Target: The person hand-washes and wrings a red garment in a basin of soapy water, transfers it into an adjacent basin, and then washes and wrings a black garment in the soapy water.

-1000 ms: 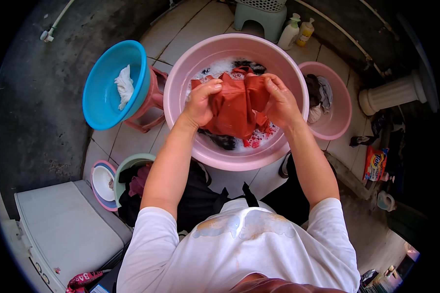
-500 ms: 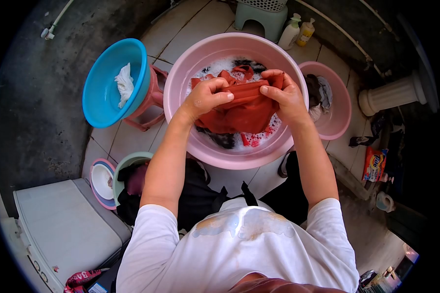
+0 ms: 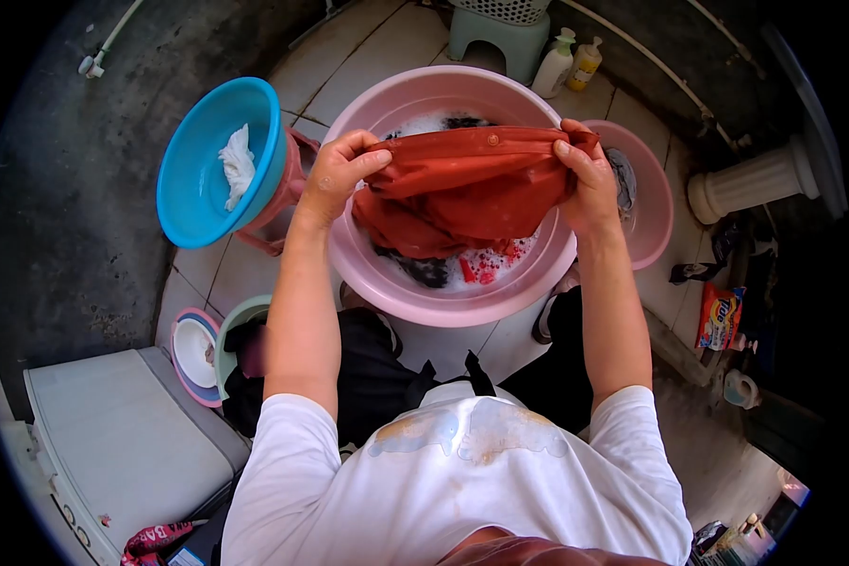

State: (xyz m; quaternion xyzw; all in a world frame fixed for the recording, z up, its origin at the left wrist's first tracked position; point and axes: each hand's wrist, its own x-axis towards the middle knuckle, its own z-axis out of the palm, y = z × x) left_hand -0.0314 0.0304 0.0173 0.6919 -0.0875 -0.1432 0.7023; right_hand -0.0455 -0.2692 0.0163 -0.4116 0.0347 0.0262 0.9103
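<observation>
A wet rust-red garment (image 3: pixel 462 189) with a button on its upper band is stretched across the large pink basin (image 3: pixel 387 297). My left hand (image 3: pixel 338 174) pinches the band at one end, thumb on top. At the other end my right hand (image 3: pixel 587 179) grips the band near the basin's right rim. Between them the edge runs nearly straight, and the rest of the cloth hangs down in folds. Below it, foamy water (image 3: pixel 491 264) holds dark cloth (image 3: pixel 423 269) and a small bright red piece (image 3: pixel 481 272).
At left, a blue basin (image 3: pixel 174 179) with a white cloth (image 3: pixel 237 168) rests on a reddish stool (image 3: pixel 283 203). A smaller pink basin (image 3: pixel 653 222) with grey cloth stands at right. Two pump bottles (image 3: pixel 554 66) stand beside a green stool (image 3: pixel 528 42). A detergent bag (image 3: pixel 721 317) lies far right.
My hands have moved apart, left hand to the left and right hand to the right. The bunched garment is now spread wide between them, its buttoned band pulled out.
</observation>
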